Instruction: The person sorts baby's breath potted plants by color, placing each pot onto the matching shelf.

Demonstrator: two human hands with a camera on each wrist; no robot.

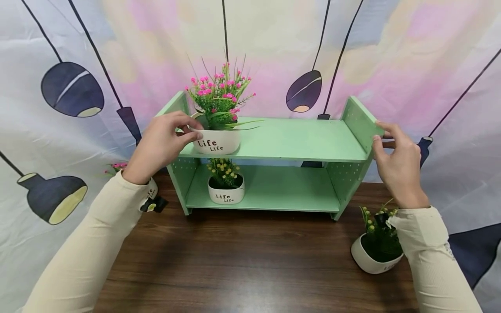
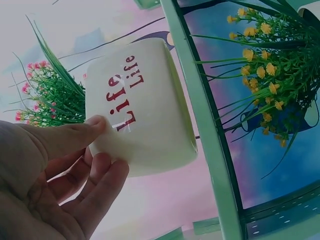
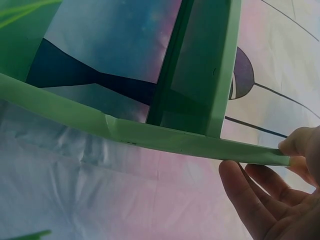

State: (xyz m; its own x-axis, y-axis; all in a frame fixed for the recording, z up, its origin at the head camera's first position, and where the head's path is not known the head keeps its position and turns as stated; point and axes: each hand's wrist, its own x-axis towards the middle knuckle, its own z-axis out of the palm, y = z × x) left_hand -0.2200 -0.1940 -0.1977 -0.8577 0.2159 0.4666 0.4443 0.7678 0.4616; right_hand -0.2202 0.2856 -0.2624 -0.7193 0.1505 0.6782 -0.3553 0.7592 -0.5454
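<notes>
My left hand [image 1: 160, 141] grips the left end of a white oval flowerpot [image 1: 217, 142] marked "Life", which holds pink artificial flowers [image 1: 223, 93]. The pot is upright at the left front of the upper board of a green two-tier shelf [image 1: 297, 139]; whether its base touches the board cannot be told. In the left wrist view the thumb lies on the front of the pot [image 2: 145, 105] and other fingers lie under its end. My right hand [image 1: 399, 165] pinches the upper front edge of the shelf's right side panel [image 3: 165, 141], thumb on one face, fingers on the other.
A white pot with yellow flowers [image 1: 226, 194] stands on the lower board, at left. Another yellow-flowered pot [image 1: 375, 256] is on the brown table [image 1: 250, 261] below my right forearm. Behind my left wrist, a pink-flowered pot [image 1: 153, 188] is partly hidden. A patterned cloth hangs behind.
</notes>
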